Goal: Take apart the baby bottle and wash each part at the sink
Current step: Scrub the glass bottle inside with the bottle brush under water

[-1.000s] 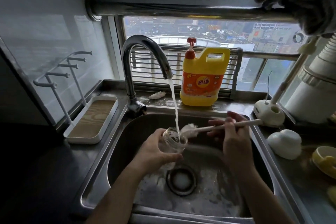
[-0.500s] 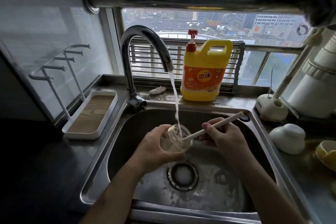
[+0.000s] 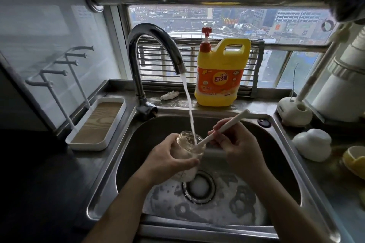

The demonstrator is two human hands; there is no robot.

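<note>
My left hand (image 3: 167, 159) grips the clear baby bottle body (image 3: 187, 148) over the steel sink (image 3: 280, 156), mouth tilted up under the running water from the tap (image 3: 156, 45). My right hand (image 3: 240, 149) holds the white handle of a bottle brush (image 3: 223, 128); the brush head is pushed down inside the bottle and hidden by foamy water. Soap suds lie on the sink floor around the drain (image 3: 199, 186).
A yellow dish soap jug (image 3: 220, 74) stands on the ledge behind the sink. A white drying rack with pegs (image 3: 94, 122) sits left. On the right counter are a white brush stand (image 3: 294, 111), a white dome-shaped part (image 3: 312, 144) and a yellow item (image 3: 354, 161).
The brush head was outside the bottle mouth a second ago; my right hand has pushed it down into the bottle. My left hand keeps the bottle under the stream.
</note>
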